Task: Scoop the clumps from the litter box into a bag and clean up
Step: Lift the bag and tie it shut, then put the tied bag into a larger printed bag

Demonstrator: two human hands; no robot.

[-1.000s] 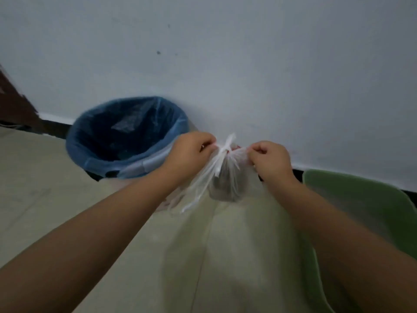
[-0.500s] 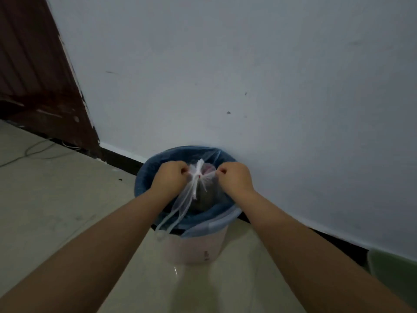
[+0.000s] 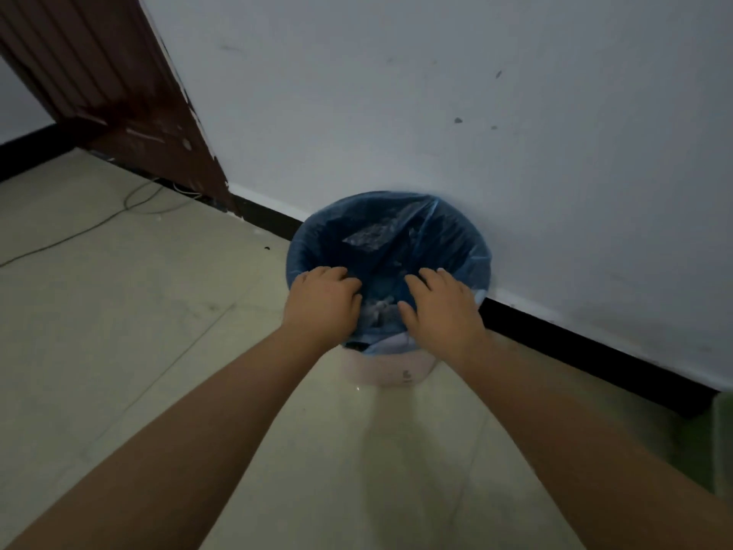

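Observation:
A round white waste bin (image 3: 390, 371) lined with a blue bag (image 3: 448, 240) stands on the floor against the wall. The tied clear plastic bag (image 3: 378, 311) lies down inside the bin, a small pale part showing between my hands. My left hand (image 3: 321, 305) hovers over the bin's near left rim with fingers loosely curled and nothing in it. My right hand (image 3: 440, 307) is over the near right rim, fingers spread, holding nothing.
The green litter box (image 3: 724, 438) shows only as an edge at the far right. A dark wooden door (image 3: 131, 93) stands at the upper left, with a thin cable (image 3: 91, 228) lying on the pale tiled floor beside it. A black skirting runs along the white wall.
Both hands carried the tied bag leftward over the bin and then let it go. The bag dropped into the blue liner, and both hands now hold nothing.

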